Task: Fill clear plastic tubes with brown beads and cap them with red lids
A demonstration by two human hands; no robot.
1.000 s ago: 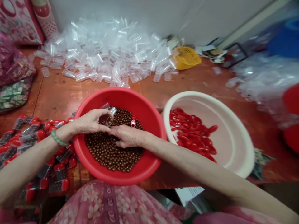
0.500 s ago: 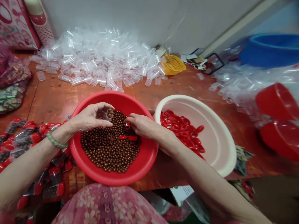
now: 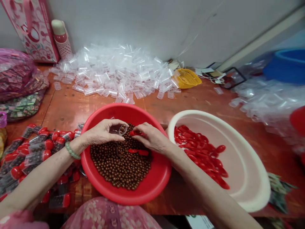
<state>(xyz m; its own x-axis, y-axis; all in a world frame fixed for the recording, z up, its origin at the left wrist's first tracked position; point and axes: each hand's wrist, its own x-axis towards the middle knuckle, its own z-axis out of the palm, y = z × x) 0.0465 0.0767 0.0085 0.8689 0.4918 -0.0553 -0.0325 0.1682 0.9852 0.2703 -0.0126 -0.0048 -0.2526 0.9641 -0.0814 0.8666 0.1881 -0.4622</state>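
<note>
Over the red basin (image 3: 126, 198), my left hand (image 3: 105, 132) grips a clear plastic container (image 3: 122, 130) by its sides. Brown balls show at its open mouth, which faces right. Close beside that mouth, my right hand (image 3: 150, 136) pinches a small red cap (image 3: 134, 133) between thumb and fingers; cap and container look apart. Many loose brown balls (image 3: 126, 173) fill the basin's bottom. Another clear container (image 3: 119, 151) lies among them, and red pieces (image 3: 138, 152) rest on top below my right hand.
Right of the basin stands a white oval basin (image 3: 247, 190) holding red caps (image 3: 202, 149). Filled red-capped containers (image 3: 35, 152) are heaped at left. Behind lie piled clear containers (image 3: 114, 73) and a yellow basket (image 3: 188, 79). Bagged pieces (image 3: 19, 76) sit far left.
The view has shifted, so the table things appear lower and mostly farther right. My right hand has brought the red cap nearer the container's mouth. My left hand still holds the container.
</note>
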